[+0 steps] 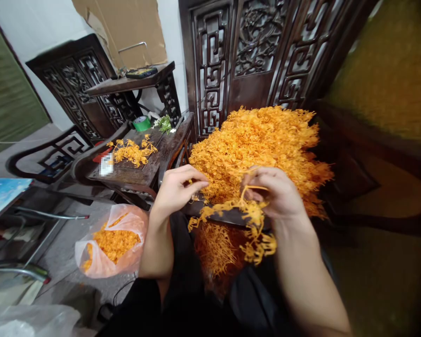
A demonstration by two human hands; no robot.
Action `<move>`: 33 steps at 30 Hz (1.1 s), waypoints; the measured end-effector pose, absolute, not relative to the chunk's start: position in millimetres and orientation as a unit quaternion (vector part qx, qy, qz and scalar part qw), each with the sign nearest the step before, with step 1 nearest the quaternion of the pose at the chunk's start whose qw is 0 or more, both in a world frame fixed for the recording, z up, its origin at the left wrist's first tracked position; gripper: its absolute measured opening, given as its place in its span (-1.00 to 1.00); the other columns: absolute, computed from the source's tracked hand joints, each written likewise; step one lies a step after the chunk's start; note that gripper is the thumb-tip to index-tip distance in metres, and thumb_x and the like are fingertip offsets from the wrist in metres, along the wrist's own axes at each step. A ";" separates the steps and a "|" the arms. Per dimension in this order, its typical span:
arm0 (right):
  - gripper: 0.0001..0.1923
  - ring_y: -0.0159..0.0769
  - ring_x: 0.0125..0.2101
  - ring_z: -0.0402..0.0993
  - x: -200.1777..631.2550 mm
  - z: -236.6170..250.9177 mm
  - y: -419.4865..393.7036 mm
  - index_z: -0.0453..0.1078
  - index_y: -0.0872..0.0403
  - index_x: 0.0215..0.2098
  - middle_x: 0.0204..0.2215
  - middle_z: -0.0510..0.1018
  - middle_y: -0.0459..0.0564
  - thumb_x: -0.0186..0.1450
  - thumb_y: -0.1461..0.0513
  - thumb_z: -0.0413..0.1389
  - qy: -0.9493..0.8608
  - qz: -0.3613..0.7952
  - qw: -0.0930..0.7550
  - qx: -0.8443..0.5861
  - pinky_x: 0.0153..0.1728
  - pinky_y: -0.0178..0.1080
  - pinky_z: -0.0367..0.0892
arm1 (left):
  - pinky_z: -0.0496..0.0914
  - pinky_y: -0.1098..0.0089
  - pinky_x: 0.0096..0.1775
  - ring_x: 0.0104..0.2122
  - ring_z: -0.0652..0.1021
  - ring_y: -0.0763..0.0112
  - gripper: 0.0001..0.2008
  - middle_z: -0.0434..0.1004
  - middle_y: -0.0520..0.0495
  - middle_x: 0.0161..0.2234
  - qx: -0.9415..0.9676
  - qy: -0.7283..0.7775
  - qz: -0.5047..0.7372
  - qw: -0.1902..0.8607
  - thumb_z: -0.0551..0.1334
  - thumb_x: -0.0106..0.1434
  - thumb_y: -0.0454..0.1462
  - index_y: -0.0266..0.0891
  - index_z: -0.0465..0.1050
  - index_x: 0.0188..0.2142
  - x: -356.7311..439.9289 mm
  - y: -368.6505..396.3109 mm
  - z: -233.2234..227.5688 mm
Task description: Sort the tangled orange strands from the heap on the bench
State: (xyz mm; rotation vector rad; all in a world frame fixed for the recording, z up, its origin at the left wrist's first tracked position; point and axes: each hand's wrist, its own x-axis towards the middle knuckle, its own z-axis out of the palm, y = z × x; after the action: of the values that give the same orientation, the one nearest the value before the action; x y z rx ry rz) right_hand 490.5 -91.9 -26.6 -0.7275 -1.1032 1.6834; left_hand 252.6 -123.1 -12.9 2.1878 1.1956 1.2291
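A big heap of orange, stringy, branching pieces lies on the dark wooden seat in front of me. My right hand pinches a branching orange plastic-looking sprig, whose knobbly branches hang down and reach left towards my other hand. At the heap's near left edge is my left hand, thumb and fingertips brought together. Whatever sits between those fingertips, if anything, is too small to make out. Below the seat edge, between my knees, more thin orange strands show.
On the floor at left stands a translucent plastic bag of orange bits. A dark side table holds loose orange sprigs, green tape and a white-green flower piece. A phone rests on a higher stand.
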 end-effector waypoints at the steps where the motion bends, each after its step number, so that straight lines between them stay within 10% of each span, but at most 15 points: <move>1: -0.91 -0.55 -0.79 0.13 494.6 -23.3 -91.9 0.54 0.14 -0.58 -0.75 0.45 -0.03 -0.04 0.26 0.21 -0.445 0.687 0.493 -0.297 -0.72 -0.41 -0.12 | 0.51 0.37 -0.17 -0.18 0.64 0.35 -0.85 0.69 -0.12 -0.16 0.760 0.412 0.456 0.209 0.41 0.28 -0.24 -0.21 0.67 -0.16 257.4 -121.1 -14.8; 7: -0.90 -0.51 -0.79 0.14 490.0 -20.7 -91.7 0.53 0.14 -0.56 -0.77 0.41 -0.06 -0.03 0.24 0.24 -0.442 0.753 0.432 -0.224 -0.73 -0.39 -0.08 | 0.55 0.23 0.04 0.08 0.63 0.13 -0.52 0.61 -0.24 0.12 0.630 0.328 0.518 0.476 0.49 0.18 -0.18 -0.18 0.58 0.09 304.4 -102.8 -36.5; 12: -0.91 -0.54 -0.80 0.11 484.5 -30.3 -86.6 0.51 0.15 -0.56 -0.77 0.41 -0.07 -0.04 0.25 0.25 -0.425 0.762 0.435 -0.222 -0.72 -0.40 -0.06 | 0.59 0.27 -0.08 -0.18 0.71 0.22 -0.68 0.73 -0.16 -0.21 0.575 0.384 0.595 0.410 0.50 0.15 -0.11 -0.24 0.66 -0.17 307.5 -100.3 -40.9; 20: -0.87 -0.58 -0.78 0.13 481.4 -32.5 -86.9 0.43 0.15 -0.63 -0.74 0.46 -0.03 -0.01 0.25 0.24 -0.429 0.766 0.434 -0.202 -0.70 -0.43 -0.03 | 0.53 0.22 0.02 0.04 0.62 0.21 -0.74 0.60 -0.18 0.11 0.770 0.340 0.480 0.248 0.43 0.25 -0.25 -0.13 0.65 -0.06 295.0 -117.6 -15.5; 27: -0.89 -0.60 -0.78 0.09 480.8 -36.1 -82.2 0.48 0.17 -0.58 -0.71 0.50 -0.01 0.00 0.25 0.24 -0.444 0.770 0.406 -0.212 -0.73 -0.45 -0.14 | 0.53 0.33 -0.17 -0.25 0.67 0.33 -0.95 0.71 -0.10 -0.24 0.756 0.346 0.523 0.188 0.41 0.27 -0.27 -0.21 0.64 -0.30 293.7 -119.2 -18.4; 33: -0.88 -0.59 -0.78 0.10 476.1 -32.2 -87.2 0.51 0.16 -0.51 -0.69 0.53 0.01 0.04 0.23 0.23 -0.468 0.745 0.418 -0.226 -0.72 -0.46 -0.08 | 0.47 0.42 -0.28 -0.35 0.59 0.43 -0.66 0.65 -0.04 -0.26 0.757 0.401 0.484 0.180 0.37 0.32 -0.20 -0.09 0.60 0.09 288.0 -127.5 -14.2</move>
State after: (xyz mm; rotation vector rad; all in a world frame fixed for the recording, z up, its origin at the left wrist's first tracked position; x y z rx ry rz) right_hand 476.1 -87.2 -32.2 -0.5671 -1.1747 1.8690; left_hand 288.0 -127.5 -14.2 2.1383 1.1321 1.3690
